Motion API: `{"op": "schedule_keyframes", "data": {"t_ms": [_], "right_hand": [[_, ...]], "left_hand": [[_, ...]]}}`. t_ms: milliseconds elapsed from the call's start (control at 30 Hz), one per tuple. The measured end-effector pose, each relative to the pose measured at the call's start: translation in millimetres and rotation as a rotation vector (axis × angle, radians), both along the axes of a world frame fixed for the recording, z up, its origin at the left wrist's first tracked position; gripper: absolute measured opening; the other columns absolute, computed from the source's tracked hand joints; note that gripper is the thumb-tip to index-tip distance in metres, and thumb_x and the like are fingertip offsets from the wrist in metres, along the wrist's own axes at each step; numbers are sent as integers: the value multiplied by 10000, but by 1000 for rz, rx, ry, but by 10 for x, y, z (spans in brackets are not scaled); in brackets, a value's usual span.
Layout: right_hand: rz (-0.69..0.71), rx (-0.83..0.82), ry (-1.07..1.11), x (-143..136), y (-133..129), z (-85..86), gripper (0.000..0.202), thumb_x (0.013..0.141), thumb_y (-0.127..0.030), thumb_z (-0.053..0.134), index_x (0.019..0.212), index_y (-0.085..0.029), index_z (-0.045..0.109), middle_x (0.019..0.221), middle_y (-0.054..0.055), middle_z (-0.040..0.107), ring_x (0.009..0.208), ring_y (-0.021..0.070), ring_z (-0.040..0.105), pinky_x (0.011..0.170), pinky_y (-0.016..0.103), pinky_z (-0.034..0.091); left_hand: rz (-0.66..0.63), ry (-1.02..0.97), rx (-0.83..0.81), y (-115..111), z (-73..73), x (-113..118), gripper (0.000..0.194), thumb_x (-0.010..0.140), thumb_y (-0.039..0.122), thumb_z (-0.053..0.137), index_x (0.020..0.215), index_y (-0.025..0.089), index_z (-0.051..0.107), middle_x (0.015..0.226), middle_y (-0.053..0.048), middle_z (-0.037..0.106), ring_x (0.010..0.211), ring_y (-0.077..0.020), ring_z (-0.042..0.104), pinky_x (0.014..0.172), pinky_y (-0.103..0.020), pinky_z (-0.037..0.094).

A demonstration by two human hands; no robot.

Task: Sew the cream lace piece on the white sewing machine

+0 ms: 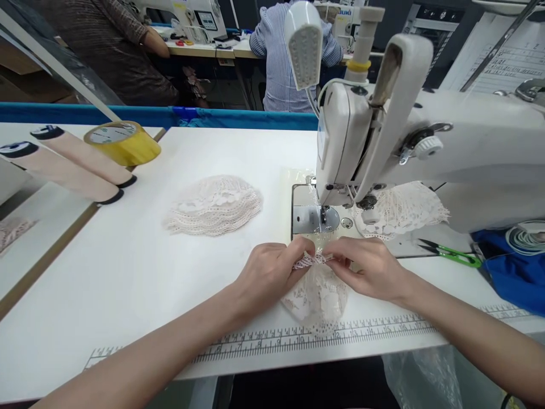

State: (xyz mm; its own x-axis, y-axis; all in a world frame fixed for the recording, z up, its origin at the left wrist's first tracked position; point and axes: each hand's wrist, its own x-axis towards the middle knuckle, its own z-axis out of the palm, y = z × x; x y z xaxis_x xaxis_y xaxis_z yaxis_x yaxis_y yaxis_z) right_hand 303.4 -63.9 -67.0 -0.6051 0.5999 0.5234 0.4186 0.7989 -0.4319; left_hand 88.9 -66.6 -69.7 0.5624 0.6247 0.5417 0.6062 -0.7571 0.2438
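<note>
Left hand and right hand: your fingers pinch the lace edge from both sides, keeping it taut and aligned | lace lies on the counter just before the needle plate, ready to feed | spare lace pile left of plate | snips right of it, within reach.

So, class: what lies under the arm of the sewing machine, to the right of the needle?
A pile of pale lace pieces lies on the bed under the sewing machine arm. Its back part is covered by the machine body, so how far it reaches cannot be seen.
</note>
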Motion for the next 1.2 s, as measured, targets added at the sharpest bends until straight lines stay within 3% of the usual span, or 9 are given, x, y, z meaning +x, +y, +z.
{"op": "schedule_keyframes", "data": {"t_ms": [200, 333, 467, 700, 800, 900, 967, 1067, 1200], "right_hand": [[-29, 287, -9, 4, 3, 9, 106, 861, -81, 562, 938, -129, 616, 670, -7, 655, 548, 85, 568, 442, 202, 452], [95, 580, -40, 40, -19, 46, 127, 809, -50, 627, 896, -138, 655, 656, 0, 682, 604, 119, 641, 474, 225, 510], [190, 661, -135, 72, -50, 91, 187, 815, -52, 607, 775, -217, 686, 651, -12, 687, 627, 141, 668, 459, 238, 527], [187, 434, -218, 91, -78, 126, 259, 882, -120, 525, 847, -292, 715, 663, -33, 700, 597, 132, 663, 463, 250, 540], [124, 375, -126, 65, -93, 177, 227, 891, -141, 536, 797, -263, 703, 599, -41, 680, 527, 110, 631, 415, 228, 502], [20, 83, 2, 26, -51, 177, 160, 915, -209, 549, 830, -212, 685, 621, -35, 681, 516, 80, 606, 437, 200, 494], [-47, -116, 11, 4, 19, 126, 145, 916, -229, 557, 860, -180, 681, 688, -16, 696, 567, 79, 619, 500, 205, 509], [-183, -193, -107, -16, 141, 17, 148, 908, -219, 561, 857, -169, 691, 738, 0, 709, 595, 101, 627, 510, 229, 474], [-314, -220, -187, -33, 228, -51, 171, 903, -282, 574, 821, -191, 694, 661, -23, 686, 544, 102, 597, 495, 231, 408]], "left_hand": [[-28, 13, 17, -25, -14, 10, 35, 924, 192, 426, 950, 194, 449, 521, 98, 536, 376, -72, 446, 428, -183, 364], [-49, -40, -34, -67, 21, 51, 184, 911, 158, 412, 1091, 173, 445, 487, 118, 492, 376, -68, 445, 440, -173, 391], [-111, -47, 14, -75, 60, 63, 290, 891, 95, 391, 1162, 167, 467, 512, 113, 515, 393, -60, 453, 457, -175, 412], [-137, -106, 46, -90, 65, 44, 210, 897, 99, 461, 1038, 173, 598, 585, 62, 636, 450, -64, 547, 487, -182, 463], [-144, -175, -281, -118, 153, 68, 162, 895, 127, 492, 926, 169, 645, 646, 37, 681, 484, -63, 581, 482, -166, 467], [-115, -99, -641, -102, 202, 101, 178, 903, 229, 547, 776, 181, 662, 565, 53, 636, 416, -58, 511, 393, -159, 375], [29, 27, -545, -66, 170, 118, 205, 896, 274, 560, 743, 174, 653, 470, 58, 561, 365, -70, 440, 377, -190, 301], [223, 172, -216, -18, 80, 133, 182, 854, 292, 609, 980, 164, 638, 575, 25, 626, 452, -124, 517, 448, -241, 328], [149, 213, 91, -16, 23, 142, 266, 843, 235, 631, 1100, 171, 605, 1026, -81, 690, 885, -230, 630, 726, -358, 439]]}}
